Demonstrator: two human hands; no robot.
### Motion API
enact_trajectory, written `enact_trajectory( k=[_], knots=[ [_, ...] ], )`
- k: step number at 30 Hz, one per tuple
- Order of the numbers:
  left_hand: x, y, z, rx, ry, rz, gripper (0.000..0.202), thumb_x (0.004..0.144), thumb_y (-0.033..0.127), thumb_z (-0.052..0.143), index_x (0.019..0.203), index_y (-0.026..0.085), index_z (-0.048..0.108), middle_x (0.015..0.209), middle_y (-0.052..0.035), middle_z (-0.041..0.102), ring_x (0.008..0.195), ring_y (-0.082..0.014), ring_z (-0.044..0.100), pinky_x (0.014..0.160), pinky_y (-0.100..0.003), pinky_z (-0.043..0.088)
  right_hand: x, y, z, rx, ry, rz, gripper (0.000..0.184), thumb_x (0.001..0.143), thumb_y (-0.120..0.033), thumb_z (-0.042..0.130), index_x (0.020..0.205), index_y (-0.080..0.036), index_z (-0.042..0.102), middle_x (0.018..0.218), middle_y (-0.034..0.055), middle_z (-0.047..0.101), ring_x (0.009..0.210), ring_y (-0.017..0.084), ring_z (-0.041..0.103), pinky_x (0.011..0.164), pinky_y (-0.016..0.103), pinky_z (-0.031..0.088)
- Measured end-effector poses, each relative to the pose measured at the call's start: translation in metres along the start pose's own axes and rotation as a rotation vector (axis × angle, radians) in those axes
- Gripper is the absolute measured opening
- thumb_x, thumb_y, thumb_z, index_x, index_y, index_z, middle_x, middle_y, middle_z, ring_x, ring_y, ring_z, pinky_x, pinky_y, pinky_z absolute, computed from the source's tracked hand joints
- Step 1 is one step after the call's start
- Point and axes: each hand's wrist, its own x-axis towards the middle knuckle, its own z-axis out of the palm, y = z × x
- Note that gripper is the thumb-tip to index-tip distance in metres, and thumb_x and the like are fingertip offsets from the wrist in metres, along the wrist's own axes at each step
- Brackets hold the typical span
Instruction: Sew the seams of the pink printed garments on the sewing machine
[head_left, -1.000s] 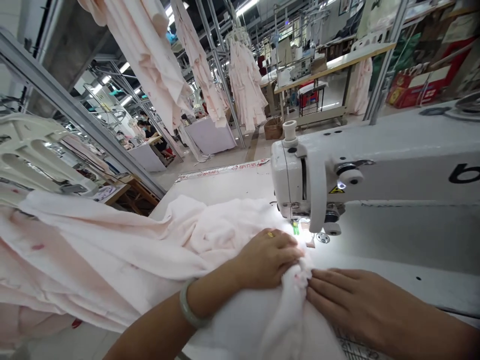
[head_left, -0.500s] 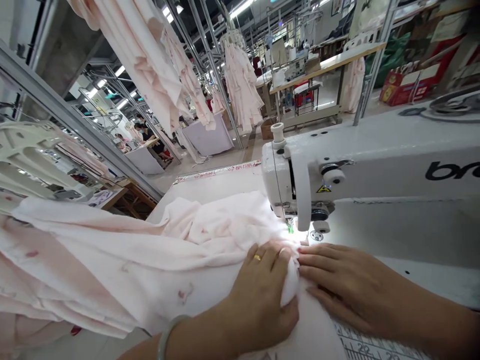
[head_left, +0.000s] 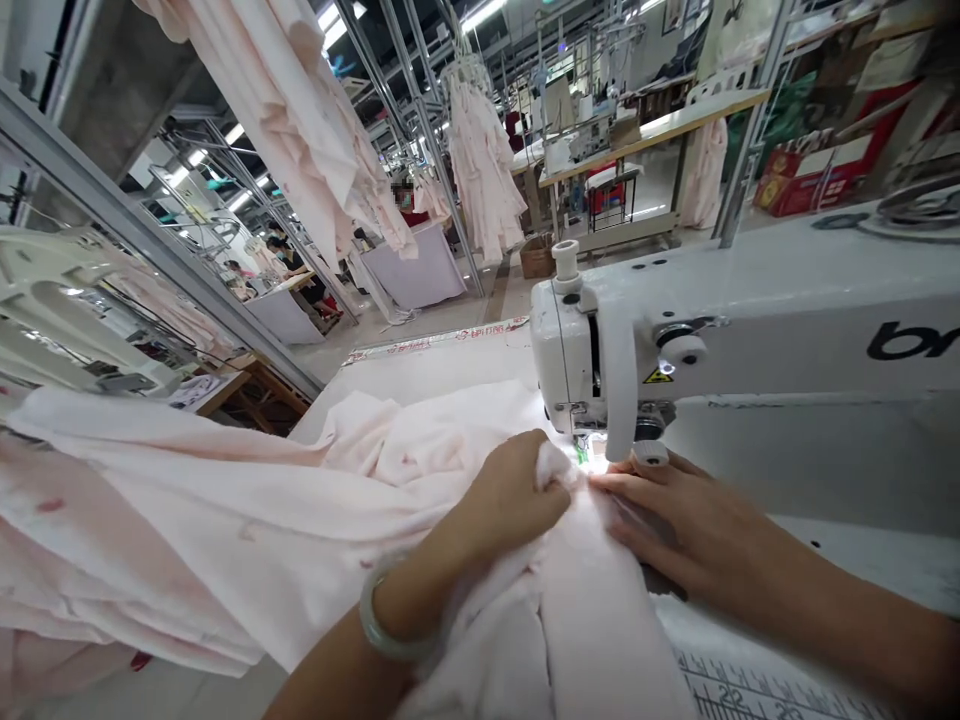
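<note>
Garment factory floor: industrial sewing machine (head_left: 600,340) standing near right, pale pink robes (head_left: 484,170) hanging from metal racks (head_left: 427,150), co-workers (head_left: 281,255) sitting far left, more sewing stations (head_left: 592,140) lining far right.

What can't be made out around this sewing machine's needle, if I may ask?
Head view:
Needle and presser foot of the sewing machine: washed out by bright glare.
Left hand's fingertips: buried in the pale pink fabric.
Brand lettering on the machine arm: cut off by the right edge.
Table's ruler scale: cut off by the bottom edge.
</note>
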Motion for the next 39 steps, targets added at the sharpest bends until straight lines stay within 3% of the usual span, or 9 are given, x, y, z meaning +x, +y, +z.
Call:
enact_trajectory(
  k=[5,9,12,16,19,24,29,34,39],
  knots=[
    [-0.004,-0.010,0.008,0.205,0.048,0.074,0.018,0.085,0.013,0.066,0.100,0.023,0.064,0.102,-0.0065,0.073,0.100,-0.0280,0.067,0.089,-0.039,0.056,0.000,0.001,0.006,0.068,-0.105,0.069,0.041,0.112,-0.044,0.049,0.143,-0.028,0.071,0.118,0.0110,0.077,0.104,0.032,0.073,0.086,0.051,0.062],
    [-0.005,-0.017,0.015,0.311,0.032,0.300,0.020,0.082,0.010,0.064,0.097,0.022,0.071,0.105,-0.0094,0.074,0.101,-0.0286,0.066,0.096,-0.043,0.055,0.007,-0.001,0.001,0.140,-0.191,0.088,0.036,0.110,-0.040,0.048,0.133,-0.032,0.075,0.103,0.0075,0.074,0.093,0.031,0.071,0.079,0.049,0.061],
    [-0.009,-0.019,0.022,0.253,-0.016,0.400,0.022,0.081,0.010,0.063,0.098,0.021,0.071,0.111,-0.0102,0.076,0.108,-0.0292,0.068,0.102,-0.044,0.056,0.010,-0.001,-0.004,0.146,-0.237,0.089,0.035,0.113,-0.045,0.047,0.118,-0.032,0.078,0.104,0.0073,0.074,0.098,0.031,0.071,0.085,0.050,0.059],
    [-0.012,-0.019,0.024,0.029,0.017,0.189,0.015,0.095,0.014,0.054,0.094,0.022,0.067,0.094,-0.0038,0.075,0.091,-0.0236,0.070,0.090,-0.037,0.059,0.009,0.004,-0.013,0.077,-0.181,-0.036,0.034,0.117,-0.042,0.047,0.119,-0.029,0.078,0.113,0.0066,0.075,0.101,0.028,0.071,0.101,0.052,0.052],
    [-0.011,-0.019,0.023,-0.109,0.121,0.133,0.017,0.105,0.021,0.052,0.097,0.022,0.067,0.092,-0.0027,0.074,0.090,-0.0222,0.071,0.087,-0.035,0.060,0.010,0.008,-0.022,0.078,-0.217,-0.210,0.033,0.119,-0.033,0.044,0.109,-0.025,0.075,0.103,0.0043,0.075,0.093,0.023,0.070,0.094,0.044,0.052],
    [-0.009,-0.026,0.028,-0.056,0.156,0.326,0.007,0.100,0.021,0.065,0.104,0.021,0.071,0.108,-0.0072,0.075,0.100,-0.0233,0.074,0.094,-0.036,0.063,0.010,0.009,-0.026,0.139,-0.186,-0.412,0.025,0.114,-0.021,0.048,0.114,-0.022,0.073,0.107,0.0076,0.077,0.095,0.024,0.070,0.087,0.040,0.054],
    [-0.011,-0.039,0.034,0.211,0.130,0.467,0.019,0.087,0.011,0.071,0.104,0.020,0.073,0.123,-0.0097,0.075,0.107,-0.0248,0.076,0.093,-0.036,0.065,0.004,0.002,-0.018,0.098,-0.170,-0.479,0.025,0.111,-0.016,0.048,0.117,-0.018,0.072,0.103,0.0093,0.077,0.087,0.025,0.067,0.078,0.041,0.052],
    [-0.010,-0.038,0.028,0.569,0.045,0.818,0.018,0.100,0.012,0.059,0.110,0.016,0.073,0.104,-0.0085,0.079,0.090,-0.0232,0.075,0.085,-0.038,0.062,0.002,-0.009,-0.016,-0.002,-0.129,-0.572,0.033,0.113,-0.008,0.040,0.107,-0.014,0.071,0.098,0.0072,0.073,0.084,0.023,0.064,0.079,0.041,0.051],
    [-0.008,-0.033,0.023,0.577,-0.018,0.926,0.021,0.100,0.010,0.053,0.105,0.015,0.073,0.114,-0.0128,0.081,0.113,-0.0268,0.075,0.097,-0.040,0.059,0.000,-0.018,-0.016,-0.055,-0.106,-0.600,0.034,0.113,-0.004,0.041,0.111,-0.013,0.074,0.095,0.0076,0.073,0.085,0.022,0.067,0.080,0.037,0.054]
  ],
)
